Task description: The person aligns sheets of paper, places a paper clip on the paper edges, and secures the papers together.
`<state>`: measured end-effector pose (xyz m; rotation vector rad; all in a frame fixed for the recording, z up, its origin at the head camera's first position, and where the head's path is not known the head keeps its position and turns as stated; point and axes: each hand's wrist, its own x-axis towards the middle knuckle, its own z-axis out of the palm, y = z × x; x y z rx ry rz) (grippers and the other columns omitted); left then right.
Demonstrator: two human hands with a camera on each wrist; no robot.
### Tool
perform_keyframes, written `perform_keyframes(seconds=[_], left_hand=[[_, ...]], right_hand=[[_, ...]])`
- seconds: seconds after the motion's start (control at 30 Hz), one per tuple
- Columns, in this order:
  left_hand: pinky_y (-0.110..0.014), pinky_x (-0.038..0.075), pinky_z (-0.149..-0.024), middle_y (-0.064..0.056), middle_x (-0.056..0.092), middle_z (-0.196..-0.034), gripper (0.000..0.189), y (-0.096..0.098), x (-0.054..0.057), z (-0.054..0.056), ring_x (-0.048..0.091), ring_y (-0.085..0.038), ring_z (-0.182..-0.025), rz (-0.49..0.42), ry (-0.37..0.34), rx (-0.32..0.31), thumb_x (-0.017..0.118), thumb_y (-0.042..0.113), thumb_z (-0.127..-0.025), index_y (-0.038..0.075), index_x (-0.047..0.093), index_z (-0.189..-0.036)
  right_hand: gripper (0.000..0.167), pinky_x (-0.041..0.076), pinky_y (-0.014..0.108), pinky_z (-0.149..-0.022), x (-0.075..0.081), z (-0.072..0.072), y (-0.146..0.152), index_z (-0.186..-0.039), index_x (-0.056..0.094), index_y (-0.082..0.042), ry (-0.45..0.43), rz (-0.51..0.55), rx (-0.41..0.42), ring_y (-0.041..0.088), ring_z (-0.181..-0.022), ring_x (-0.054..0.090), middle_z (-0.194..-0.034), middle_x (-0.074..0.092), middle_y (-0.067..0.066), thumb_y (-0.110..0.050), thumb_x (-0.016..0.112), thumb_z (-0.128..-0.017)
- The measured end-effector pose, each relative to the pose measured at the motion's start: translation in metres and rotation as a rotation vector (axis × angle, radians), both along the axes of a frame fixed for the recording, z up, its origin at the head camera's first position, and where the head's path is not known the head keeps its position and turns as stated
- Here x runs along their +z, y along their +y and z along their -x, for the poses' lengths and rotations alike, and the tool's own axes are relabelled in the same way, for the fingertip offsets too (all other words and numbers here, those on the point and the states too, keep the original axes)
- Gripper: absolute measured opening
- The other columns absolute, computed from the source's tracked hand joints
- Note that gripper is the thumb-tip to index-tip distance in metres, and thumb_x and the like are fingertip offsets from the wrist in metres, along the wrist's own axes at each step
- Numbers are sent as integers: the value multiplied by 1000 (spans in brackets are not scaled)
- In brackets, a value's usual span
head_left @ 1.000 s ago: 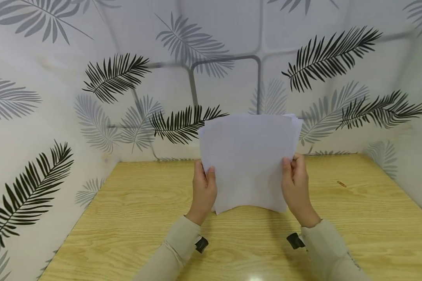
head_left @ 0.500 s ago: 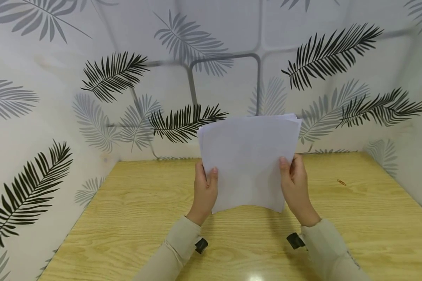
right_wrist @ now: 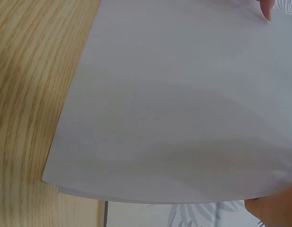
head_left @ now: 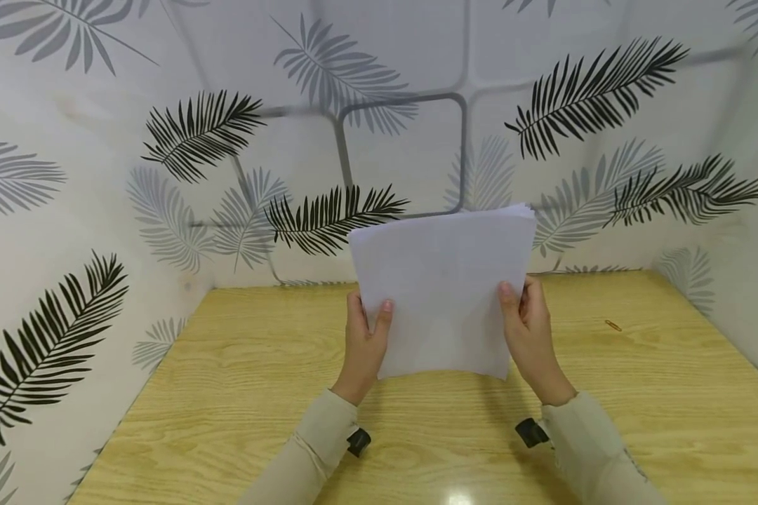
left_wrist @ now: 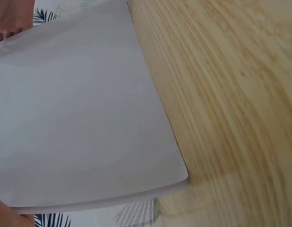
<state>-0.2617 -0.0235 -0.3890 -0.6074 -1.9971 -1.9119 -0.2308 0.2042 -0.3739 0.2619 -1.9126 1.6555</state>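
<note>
A stack of blank white paper sheets (head_left: 445, 294) stands upright, its lower edge close to the wooden table. My left hand (head_left: 364, 344) grips the left side, thumb on the front face and fingers behind. On the right side my right hand (head_left: 530, 340) holds the stack the same way, a bit higher up. The top corners show several sheets slightly fanned out. In the left wrist view the paper (left_wrist: 84, 113) has its bottom edge along the wood grain. Thin layers show at the side edge of the paper (right_wrist: 174, 118) in the right wrist view.
A small orange paper clip (head_left: 613, 325) lies on the light wooden table (head_left: 259, 351), right of the hands. Behind and at both sides rise leaf-patterned white walls (head_left: 404, 154). Dark straps (head_left: 358, 442) show at the sleeve cuffs.
The stack has shifted slightly left at the top, and its sheets are more evenly aligned, with a straighter bottom edge. Both hands keep their hold; the right thumb has moved a little inward.
</note>
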Motion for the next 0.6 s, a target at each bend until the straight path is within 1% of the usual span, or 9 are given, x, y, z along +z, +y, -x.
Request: perform_keyframes(seconds=[0.1, 0.23, 0.37, 0.47, 0.6], left_hand=[[-41, 40, -93, -11, 46, -123, 34, -1, 1, 0, 48, -23, -112, 9, 4, 0, 50, 22, -102, 6, 37, -128], [-41, 43, -92, -12, 47, -123, 37, -2, 2, 0, 51, -23, -111, 27, -6, 2, 48, 22, -102, 6, 36, -133], [-42, 45, -90, -16, 50, -121, 36, -4, 8, 3, 53, -26, -109, 30, 27, 8, 46, 14, -103, 3, 37, -136], [-45, 47, -87, -20, 51, -119, 35, -6, 18, 4, 54, -30, -104, 28, 74, -8, 43, 7, -102, -1, 37, -136], [-44, 49, -84, -22, 50, -116, 34, -8, 41, -6, 55, -29, -101, 37, 102, -38, 37, 4, -103, -4, 35, -136]], right_hand=[[31, 40, 18, -78, 1, 0, 0, -123, 38, 10, -9, -2, 3, 11, -97, 51, -112, 51, 9, -14, 41, -104], [30, 40, 20, -76, 3, -1, 0, -121, 38, 8, -21, -9, 0, 11, -94, 51, -110, 51, 8, -16, 41, -104], [30, 43, 19, -77, 7, -1, 1, -121, 39, 8, 1, -9, 6, 12, -95, 53, -110, 51, 8, -16, 41, -104], [30, 44, 19, -79, 10, 0, 2, -123, 39, 9, 31, -7, 7, 13, -96, 55, -110, 52, 7, -14, 41, -104], [29, 44, 19, -80, 15, 2, 2, -122, 39, 10, 69, 17, 4, 13, -97, 55, -109, 53, 4, -12, 42, -103]])
